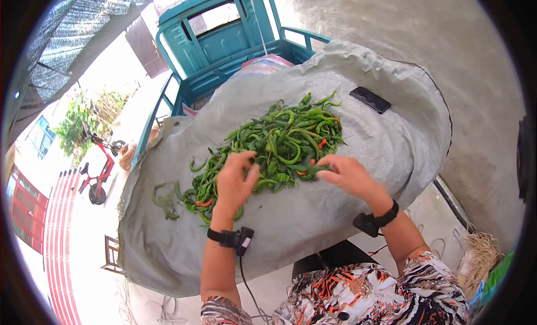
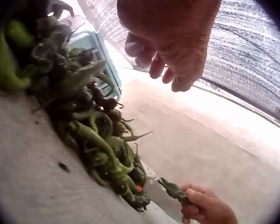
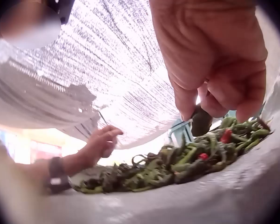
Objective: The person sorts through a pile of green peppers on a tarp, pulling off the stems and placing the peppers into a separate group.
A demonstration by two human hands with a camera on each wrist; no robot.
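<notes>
A heap of green chili peppers (image 1: 279, 138), with a few red ones among them, lies on a grey sheet (image 1: 268, 235). My right hand (image 1: 352, 177) pinches a dark green pepper (image 2: 173, 190) between thumb and fingers at the heap's right edge. In the right wrist view that pepper (image 3: 201, 122) hangs below the fingertips, over the pile. Over the near left part of the heap is my left hand (image 1: 236, 177), its fingers loosely bent with nothing between them. The left wrist view has this hand (image 2: 170, 51) raised apart from the peppers.
A black phone (image 1: 370, 100) lies on the sheet, right of the heap. Several pale green peppers (image 1: 165, 201) sit apart on the left. Behind the sheet stands a teal cart bed (image 1: 218, 43). A red scooter (image 1: 102, 168) is farther left, and straw-like fibre (image 1: 480, 255) lies at lower right.
</notes>
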